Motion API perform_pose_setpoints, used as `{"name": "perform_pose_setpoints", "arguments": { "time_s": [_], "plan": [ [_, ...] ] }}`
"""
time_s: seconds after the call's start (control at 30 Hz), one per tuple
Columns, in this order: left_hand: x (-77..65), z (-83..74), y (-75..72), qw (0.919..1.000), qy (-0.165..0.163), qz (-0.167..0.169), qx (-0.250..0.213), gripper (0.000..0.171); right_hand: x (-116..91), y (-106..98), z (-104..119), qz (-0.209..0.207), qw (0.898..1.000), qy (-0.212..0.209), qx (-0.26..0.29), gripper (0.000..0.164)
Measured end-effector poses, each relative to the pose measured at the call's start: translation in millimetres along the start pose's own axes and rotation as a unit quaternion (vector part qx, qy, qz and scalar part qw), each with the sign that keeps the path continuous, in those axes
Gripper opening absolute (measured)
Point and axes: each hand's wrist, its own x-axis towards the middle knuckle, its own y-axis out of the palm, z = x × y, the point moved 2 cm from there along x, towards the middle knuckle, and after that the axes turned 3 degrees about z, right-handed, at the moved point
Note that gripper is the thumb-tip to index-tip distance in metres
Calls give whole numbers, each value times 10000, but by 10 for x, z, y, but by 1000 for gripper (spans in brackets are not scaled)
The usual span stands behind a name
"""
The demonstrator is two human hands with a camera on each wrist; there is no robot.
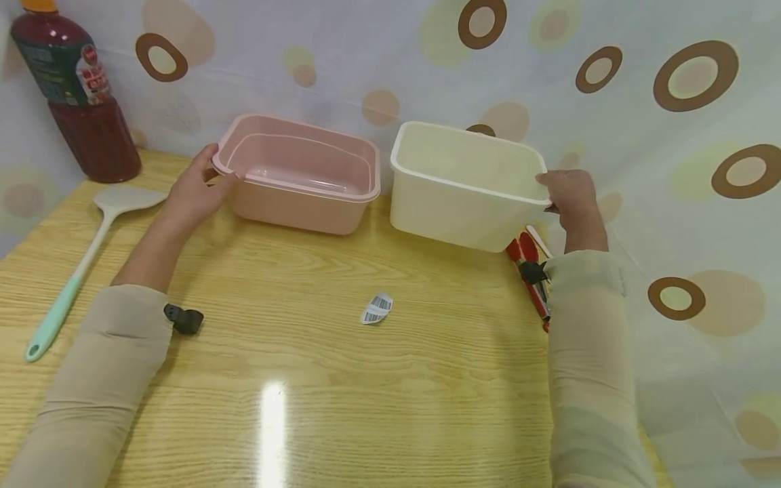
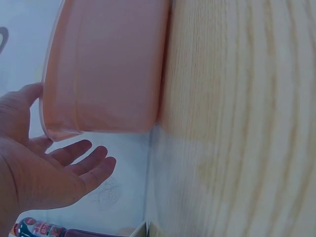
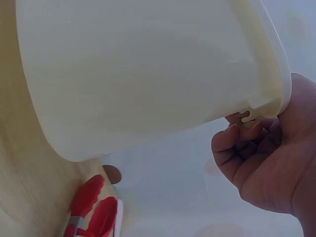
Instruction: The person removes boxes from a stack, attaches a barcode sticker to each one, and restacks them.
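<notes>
A pink plastic bin stands at the back of the table against the patterned cloth. My left hand is at its left end, thumb and index finger touching the rim near the corner, the other fingers spread loosely below. Beside it is a cream plastic bin, its inside visible from above. With thumb on top and fingers curled underneath, my right hand grips the rim at its right end. That bin's base tilts upward toward the right hand in the right wrist view.
Red-tipped tongs lie by the right table edge, partly behind the right sleeve. At left are a spatula with a mint handle and a bottle of dark red liquid. A barcode sticker lies mid-table.
</notes>
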Motion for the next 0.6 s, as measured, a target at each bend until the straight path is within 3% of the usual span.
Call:
{"name": "perform_pose_setpoints", "arguments": {
  "time_s": [0.17,0.5,0.6],
  "plan": [
    [-10,-7,5,10000,-39,12,-34,86,31,143,-196,134,9999,7,-87,59],
    [-27,-19,-2,9999,-40,-2,-129,85,250,435,-502,-123,9987,485,-130,58],
    [-5,-7,6,9999,-52,-9,-117,85,306,456,-573,-420,9968,676,17,42]
  ]
}}
